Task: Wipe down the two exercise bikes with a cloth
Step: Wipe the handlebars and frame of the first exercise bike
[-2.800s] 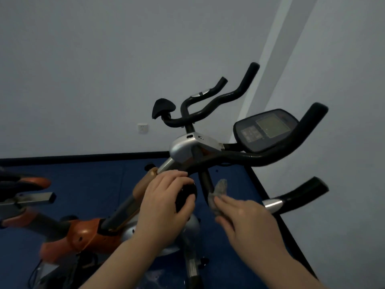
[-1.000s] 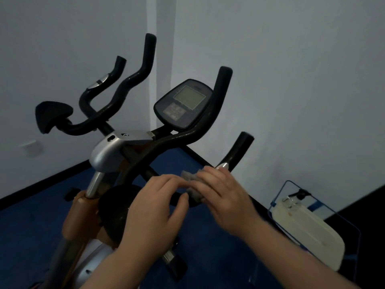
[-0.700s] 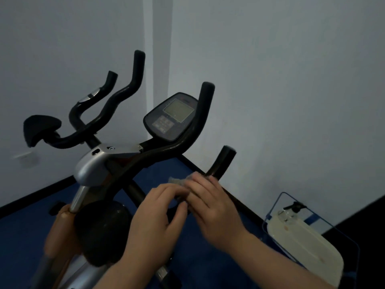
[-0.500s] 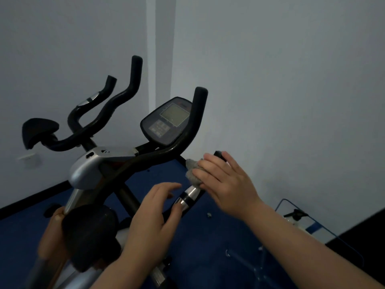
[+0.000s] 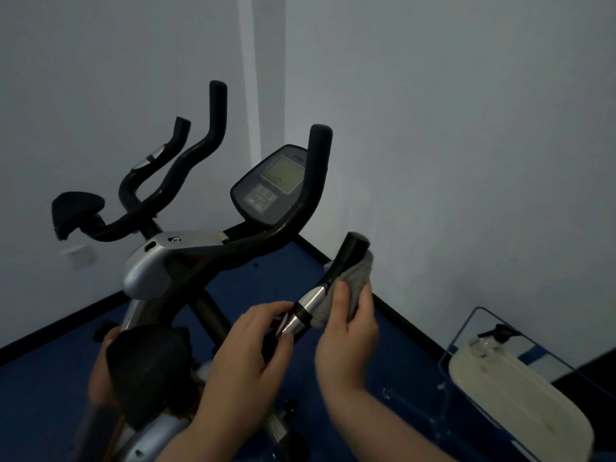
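Note:
An exercise bike (image 5: 173, 251) with black handlebars, a silver stem cover and a console screen (image 5: 271, 185) fills the middle of the head view. My right hand (image 5: 346, 335) grips a grey cloth (image 5: 353, 281) wrapped around the near right black handlebar grip (image 5: 346, 258). My left hand (image 5: 246, 355) holds the same bar lower down, fingers curled by its silver metal sleeve (image 5: 301, 310). A black round knob (image 5: 146, 368) sits at lower left, in front of the orange frame.
Grey walls meet in a corner close behind the bike. The floor (image 5: 43, 388) is blue with a black skirting. At the lower right stands a white padded seat in a blue wire frame (image 5: 520, 388) with a small black-topped bottle on it.
My right hand has slid the cloth back down the grip toward the silver sleeve. My left hand has closed on the bar below the sleeve. The view has shifted slightly.

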Motion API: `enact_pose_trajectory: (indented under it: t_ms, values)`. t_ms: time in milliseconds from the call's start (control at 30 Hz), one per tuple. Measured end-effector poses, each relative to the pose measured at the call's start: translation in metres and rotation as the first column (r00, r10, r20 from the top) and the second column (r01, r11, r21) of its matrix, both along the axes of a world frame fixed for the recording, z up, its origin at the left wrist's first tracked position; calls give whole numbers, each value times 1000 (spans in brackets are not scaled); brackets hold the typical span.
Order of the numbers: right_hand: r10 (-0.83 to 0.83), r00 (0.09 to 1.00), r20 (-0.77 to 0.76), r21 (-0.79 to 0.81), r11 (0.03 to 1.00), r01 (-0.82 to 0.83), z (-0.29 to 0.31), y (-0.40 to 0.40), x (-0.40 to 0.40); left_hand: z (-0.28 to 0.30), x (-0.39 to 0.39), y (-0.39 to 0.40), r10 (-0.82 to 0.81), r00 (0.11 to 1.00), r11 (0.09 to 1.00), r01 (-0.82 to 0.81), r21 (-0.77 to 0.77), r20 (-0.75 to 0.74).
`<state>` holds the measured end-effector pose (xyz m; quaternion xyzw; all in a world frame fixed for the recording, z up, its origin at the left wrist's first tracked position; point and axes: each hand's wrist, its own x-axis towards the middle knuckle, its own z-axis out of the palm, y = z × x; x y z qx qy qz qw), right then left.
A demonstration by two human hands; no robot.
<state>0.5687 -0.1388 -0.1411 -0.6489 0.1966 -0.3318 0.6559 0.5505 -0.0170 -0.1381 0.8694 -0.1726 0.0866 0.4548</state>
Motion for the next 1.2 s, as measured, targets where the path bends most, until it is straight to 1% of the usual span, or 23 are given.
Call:
enact_pose_trajectory:
  t_ms: [67, 167, 200, 300, 367, 400, 433, 500, 533, 567, 600, 633, 700, 733, 800, 867, 933, 1000, 1067, 1167, 1200]
  values:
    - [13, 1000, 12, 10, 1000, -13, 14, -15, 12, 0, 0, 3, 1, 1000, 1000, -1, 14, 16]
    - [-8, 996, 93, -73, 997, 15, 25, -20, 21, -1, -1, 3, -4, 1000, 1000, 4, 2, 10]
    - [-1, 995, 100, -105, 994, 12, 18, -13, 16, -2, -1, 4, -8, 1000, 1000, 9, -6, 10]
    - [45, 998, 36, -207, 978, -37, -19, 6, -14, -5, 0, 5, -16, 1000, 999, 17, -27, 6]
    - [61, 996, 59, -350, 936, -37, -35, 1, -25, -7, 0, 7, -18, 1000, 1000, 18, -19, 6]
    - [60, 993, 102, -458, 889, -6, -39, -7, -24, -8, -1, 8, -12, 1000, 1000, 12, -8, 13]
    - [54, 987, 149, -582, 812, 44, -38, -15, -23, -8, -2, 8, -3, 1000, 1000, 3, 1, 22]
    - [35, 978, 208, -808, 570, 151, -33, -24, -18, -8, -5, 7, 27, 998, 1000, -27, 6, 59]
    - [40, 977, 209, -867, 471, 166, -31, -23, -16, -8, -7, 7, 45, 995, 999, -46, 4, 84]
    - [70, 981, 183, -902, 408, 140, -28, -18, -14, -9, -8, 6, 61, 993, 998, -62, 2, 101]
    - [130, 982, 135, -928, 363, 79, -26, -11, -15, -10, -10, 7, 79, 991, 997, -79, -1, 106]
    - [217, 973, 74, -947, 321, 1, -23, -4, -16, -10, -13, 9, 102, 990, 995, -102, -3, 99]
    - [377, 923, -72, -957, 235, -170, -12, -5, -17, -9, -22, 15, 149, 986, 989, -149, 3, 74]
    - [427, 891, -155, -948, 190, -256, -5, -12, -17, -6, -27, 20, 163, 984, 986, -165, 20, 73]
    - [483, 829, -283, -924, 96, -371, 5, -29, -17, 4, -39, 30, 188, 974, 977, -199, 75, 129]
    - [481, 806, -345, -913, 25, -406, 9, -27, -23, 14, -46, 40, 228, 952, 964, -250, 87, 206]
    - [428, 820, -379, -916, -48, -398, 8, -1, -26, 16, -47, 50, 316, 917, 941, -336, 43, 245]
    - [352, 827, -439, -897, -113, -428, 7, 29, -27, 11, -46, 61, 431, 873, 897, -442, -5, 228]
    - [308, 825, -474, -880, -140, -454, 12, 39, -24, 3, -45, 74, 524, 830, 849, -527, -40, 188]
    - [364, 791, -492, -870, -247, -427, 10, 23, -26, -3, -44, 90, 587, 794, 809, -584, -73, 158]
    - [356, 787, -503, -862, -279, -424, 9, 21, -27, -5, -44, 93, 593, 791, 804, -589, -77, 148]
